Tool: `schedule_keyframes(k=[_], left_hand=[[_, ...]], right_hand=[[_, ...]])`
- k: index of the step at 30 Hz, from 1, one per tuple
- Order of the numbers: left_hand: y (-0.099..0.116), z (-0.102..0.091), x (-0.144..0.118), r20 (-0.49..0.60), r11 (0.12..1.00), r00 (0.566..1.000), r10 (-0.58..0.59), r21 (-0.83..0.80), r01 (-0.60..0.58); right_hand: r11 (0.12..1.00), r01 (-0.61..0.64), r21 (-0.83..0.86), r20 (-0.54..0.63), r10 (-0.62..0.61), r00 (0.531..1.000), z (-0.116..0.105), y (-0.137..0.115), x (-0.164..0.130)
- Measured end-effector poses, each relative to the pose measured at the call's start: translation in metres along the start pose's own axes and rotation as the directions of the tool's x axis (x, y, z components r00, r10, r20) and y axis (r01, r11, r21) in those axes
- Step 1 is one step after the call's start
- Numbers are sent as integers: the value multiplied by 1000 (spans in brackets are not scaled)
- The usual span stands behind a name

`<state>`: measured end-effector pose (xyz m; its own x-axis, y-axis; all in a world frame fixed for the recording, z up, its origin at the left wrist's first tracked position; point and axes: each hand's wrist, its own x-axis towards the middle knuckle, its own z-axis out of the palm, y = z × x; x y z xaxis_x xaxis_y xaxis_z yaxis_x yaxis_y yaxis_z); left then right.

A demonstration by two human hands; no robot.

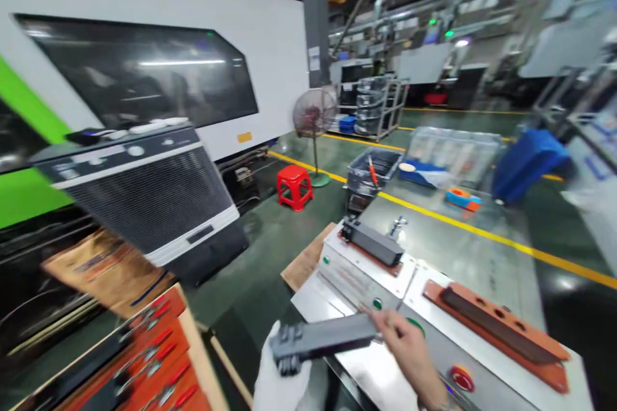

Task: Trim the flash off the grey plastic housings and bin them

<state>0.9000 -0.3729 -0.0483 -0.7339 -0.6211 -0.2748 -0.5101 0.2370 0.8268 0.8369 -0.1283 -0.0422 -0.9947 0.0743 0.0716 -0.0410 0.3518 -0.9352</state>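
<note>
Both hands (337,359) grip grey plastic bar (322,339) between them.

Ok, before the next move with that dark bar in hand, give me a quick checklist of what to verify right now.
1. Left hand, in a white glove, grips the notched end of the dark plastic bar: ok.
2. Right hand, bare, steadies the bar's far end: ok.
3. Near orange fixture free to take a part: not ok, a dark strip already lies in it.
4. Far fixture free: not ok, a dark block sits on it.
5. Red button clear of the hands: ok.
6. Bar free of defects: cannot tell, picture blurred.
</note>
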Motion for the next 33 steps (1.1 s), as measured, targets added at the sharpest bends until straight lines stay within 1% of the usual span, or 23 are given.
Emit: schedule_keyframes(k=[1, 2, 3, 4, 5, 6, 7, 9, 10, 11, 12, 14, 16, 18, 20, 22, 25, 27, 28, 30, 31, 32, 33], left_hand=[[27, 31, 7, 138, 995, 986, 94, -2, -95], [55, 63, 10, 290, 981, 938, 189, -15, -193], [82, 96, 9, 443, 944, 835, 327, -119, -307], [108, 127, 4, 525, 898, 729, 439, -261, -353], [130, 156, -4, 582, 880, 660, 475, -330, -342], [148, 181, -14, 634, 870, 595, 493, -346, -353], [162, 202, -25, 678, 858, 528, 511, -370, -356], [180, 232, -45, 752, 845, 407, 519, -378, -379], [184, 241, -53, 780, 842, 359, 512, -371, -393], [185, 248, -60, 805, 840, 324, 497, -353, -412], [185, 251, -64, 824, 839, 304, 478, -325, -437], [182, 254, -68, 846, 828, 294, 444, -262, -496], [177, 256, -66, 856, 812, 290, 428, -223, -540], [174, 259, -61, 855, 809, 297, 426, -213, -548], [173, 266, -57, 839, 810, 321, 439, -215, -546], [173, 275, -53, 818, 804, 358, 451, -197, -561], [170, 278, -46, 809, 776, 379, 448, -142, -615], [161, 268, -40, 805, 748, 403, 436, -75, -659], [154, 259, -36, 804, 733, 427, 415, -17, -680], [134, 241, -27, 812, 687, 483, 328, 146, -712], [122, 234, -23, 823, 648, 499, 272, 227, -727], [111, 228, -19, 836, 603, 503, 218, 290, -743], [101, 224, -16, 851, 556, 496, 173, 331, -762]], right_hand=[[999, -40, -10, -125, 38, 991, -31, 2, 7], [997, -80, -17, -249, 73, 966, -60, 4, 10], [993, -119, -17, -372, 104, 922, -89, 5, 11], [987, -160, -13, -487, 134, 863, -115, 6, 9], [980, -197, -2, -589, 158, 793, -138, 7, 6], [973, -229, 11, -675, 176, 716, -158, 10, 2], [966, -255, 26, -743, 190, 642, -175, 14, -3], [954, -295, 60, -825, 213, 523, -199, 26, -12], [948, -310, 78, -846, 228, 482, -207, 34, -16], [940, -327, 100, -857, 248, 452, -213, 43, -20], [930, -347, 124, -860, 275, 431, -216, 53, -24], [902, -392, 178, -845, 345, 409, -217, 72, -30], [869, -436, 235, -810, 423, 406, -212, 90, -36], [838, -470, 277, -777, 484, 403, -206, 103, -39], [814, -503, 292, -762, 515, 392, -202, 113, -37], [800, -537, 267, -764, 516, 388, -202, 120, -34], [790, -588, 175, -769, 483, 420, -200, 127, -35], [776, -623, 98, -756, 465, 461, -190, 130, -49], [762, -645, 58, -741, 466, 484, -182, 130, -60], [715, -698, -22, -693, 492, 526, -160, 131, -87], [682, -729, -60, -665, 518, 539, -149, 131, -101], [644, -759, -96, -637, 547, 544, -138, 132, -112], [603, -787, -129, -613, 575, 541, -129, 132, -122]])
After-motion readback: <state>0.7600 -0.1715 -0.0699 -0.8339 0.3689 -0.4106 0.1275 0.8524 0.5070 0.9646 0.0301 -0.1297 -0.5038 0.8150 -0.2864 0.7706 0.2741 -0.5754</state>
